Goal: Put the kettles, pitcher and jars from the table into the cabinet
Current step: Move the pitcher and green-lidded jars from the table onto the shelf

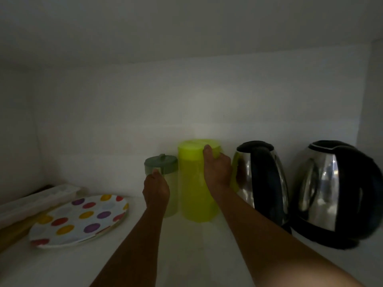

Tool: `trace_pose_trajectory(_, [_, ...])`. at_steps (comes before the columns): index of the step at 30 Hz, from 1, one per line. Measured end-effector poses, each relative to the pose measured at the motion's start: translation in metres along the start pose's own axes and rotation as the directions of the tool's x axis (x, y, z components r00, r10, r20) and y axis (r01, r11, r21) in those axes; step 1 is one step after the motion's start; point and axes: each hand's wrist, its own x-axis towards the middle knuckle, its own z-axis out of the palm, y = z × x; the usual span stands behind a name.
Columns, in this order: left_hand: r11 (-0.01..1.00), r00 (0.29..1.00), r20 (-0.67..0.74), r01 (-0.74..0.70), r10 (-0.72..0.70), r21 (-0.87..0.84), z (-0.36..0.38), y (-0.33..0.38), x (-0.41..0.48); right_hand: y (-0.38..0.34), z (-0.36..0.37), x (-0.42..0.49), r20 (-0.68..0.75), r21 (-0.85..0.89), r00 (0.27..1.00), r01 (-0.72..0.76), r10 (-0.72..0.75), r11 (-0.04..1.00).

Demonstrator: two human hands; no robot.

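Observation:
I look into a dim white cabinet. A yellow-green pitcher [193, 183] with a matching lid stands upright on the shelf [186, 255], and my right hand [217, 172] grips its right side near the handle. To its left stands a clear jar [164, 168] with a grey-green lid, touching the pitcher; my left hand [155, 189] is wrapped around its front. Two steel kettles with black handles stand to the right: one [261, 183] next to the pitcher, the other [335, 193] at the far right.
A polka-dot plate [80, 220] lies at the left of the shelf, partly over a white ice tray [37, 199] and a wooden board. The cabinet's back wall is close behind the pitcher and the right wall is beside the far kettle.

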Motion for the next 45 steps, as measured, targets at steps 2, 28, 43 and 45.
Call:
trace_pose_trajectory(2, [0.998,1.000,-0.005,-0.019,0.019,0.056,-0.002,0.000,-0.002,-0.001,-0.002,-0.001,0.010,-0.017,1.000,-0.006,0.006,1.000])
trace_pose_trajectory(28, [0.627,0.805,0.023,-0.480,0.593,0.614,-0.098,0.078,-0.210,-0.062,-0.134,-0.126,0.293,-0.320,0.925,0.334,-0.243,0.886])
trace_pose_trajectory(43, [0.401,0.720,-0.100,-0.260,0.687,0.878,-0.364,0.064,-0.373,-0.125,-0.134,-0.392,0.454,0.009,0.706,0.606,-0.543,0.795])
trace_pose_trajectory(45, [0.373,0.746,-0.169,-0.114,0.644,0.921,-0.422,0.060,-0.391,-0.139,-0.119,-0.443,0.537,0.042,0.632,0.642,-0.559,0.766])
